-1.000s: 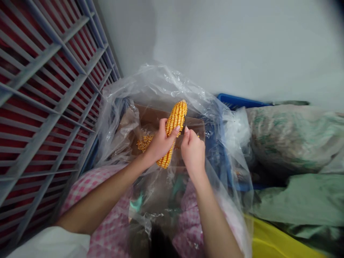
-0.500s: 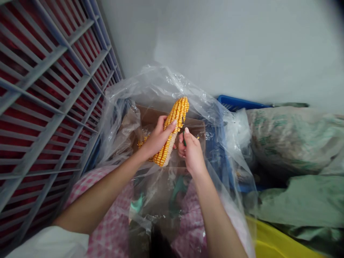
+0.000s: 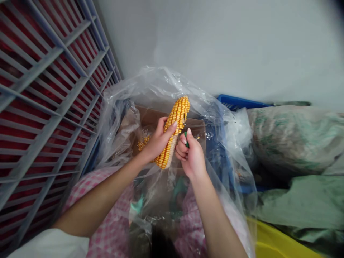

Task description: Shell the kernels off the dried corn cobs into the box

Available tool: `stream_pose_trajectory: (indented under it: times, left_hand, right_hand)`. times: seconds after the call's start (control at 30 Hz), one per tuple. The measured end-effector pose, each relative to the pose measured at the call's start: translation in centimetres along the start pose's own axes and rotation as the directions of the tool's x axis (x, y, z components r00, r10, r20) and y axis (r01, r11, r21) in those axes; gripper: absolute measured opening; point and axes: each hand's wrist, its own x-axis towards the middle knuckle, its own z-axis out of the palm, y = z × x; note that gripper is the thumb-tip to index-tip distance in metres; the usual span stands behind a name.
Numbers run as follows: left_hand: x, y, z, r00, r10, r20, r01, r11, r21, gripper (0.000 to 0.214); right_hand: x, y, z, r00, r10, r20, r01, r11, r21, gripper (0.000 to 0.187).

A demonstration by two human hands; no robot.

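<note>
A yellow corn cob (image 3: 173, 134) slants upward in front of me, a pale bare strip of missing kernels along its lower right side. Wrapped around its left side is my left hand (image 3: 160, 140). My right hand (image 3: 191, 154) is closed on the green handle (image 3: 186, 139) of a small tool. Its thin dark metal shaft (image 3: 184, 119) meets the kernels on the cob's upper right edge; the shape of the tip is hard to make out. Loose corn kernels (image 3: 143, 142) lie below, left of my left hand.
A clear plastic bag (image 3: 115, 107) spreads open beneath my hands, with cardboard (image 3: 150, 114) inside. A slatted crate (image 3: 77, 91) stands close on the left. To the right are a blue basket (image 3: 239, 103), a stuffed sack (image 3: 292, 139), green cloth (image 3: 303, 200) and a yellow container (image 3: 274, 240). A pale wall (image 3: 242, 46) rises ahead.
My right hand and the green-handled tool have shifted slightly down and right along the cob's edge. The cob's lower end has dipped a little; my left hand keeps its hold.
</note>
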Motion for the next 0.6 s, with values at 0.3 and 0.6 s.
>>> stream_pose_trajectory:
  times: [0.3, 0.6]
  left_hand:
    - [-0.1, 0.5, -0.4, 0.997, 0.070, 0.030, -0.074, 0.982, 0.175, 0.033]
    - [-0.3, 0.4, -0.8, 0.977, 0.176, 0.121, -0.213, 0.836, 0.506, 0.040]
  right_hand:
    - [-0.4, -1.7, -0.4, 0.987, 0.155, 0.028, -0.157, 0.986, 0.064, 0.040]
    - [-0.7, -3.6, -2.3, 0.921, 0.384, 0.068, -0.390, 0.904, 0.178, 0.046]
